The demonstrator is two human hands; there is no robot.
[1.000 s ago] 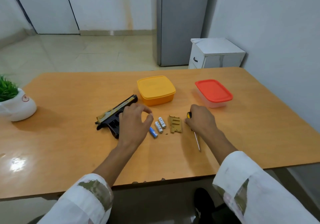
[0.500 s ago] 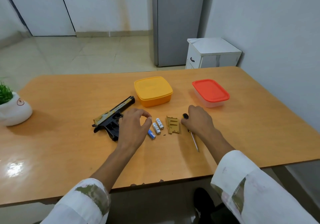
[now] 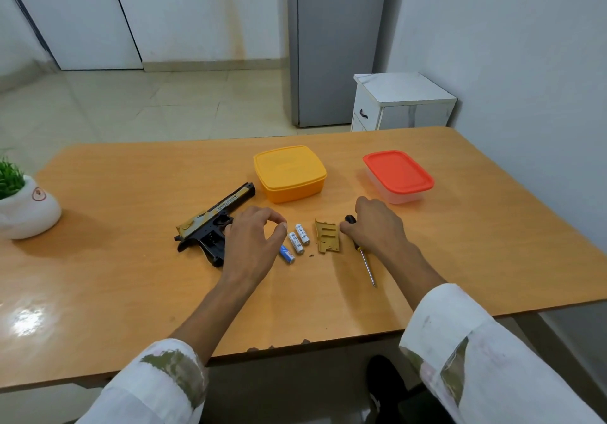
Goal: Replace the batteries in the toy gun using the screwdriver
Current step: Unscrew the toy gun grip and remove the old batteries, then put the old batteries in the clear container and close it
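R hand grips screwdriver, well off table edges.

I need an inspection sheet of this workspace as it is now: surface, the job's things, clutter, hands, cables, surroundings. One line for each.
Surface: wooden table, chipped at the near edge.
Job's things: toy gun lying on its side; three batteries loose to its right; battery cover off, right of them; screwdriver lying with its tip toward the person.
Clutter: yellow box and red-lidded box, both closed; plant pot at the left edge.
Hands: left hand between gun and batteries, fingers loosely curled, holding nothing; right hand grips the screwdriver's handle.
Cables: nothing seen.
Surroundings: grey fridge, white cabinet, tiled floor.
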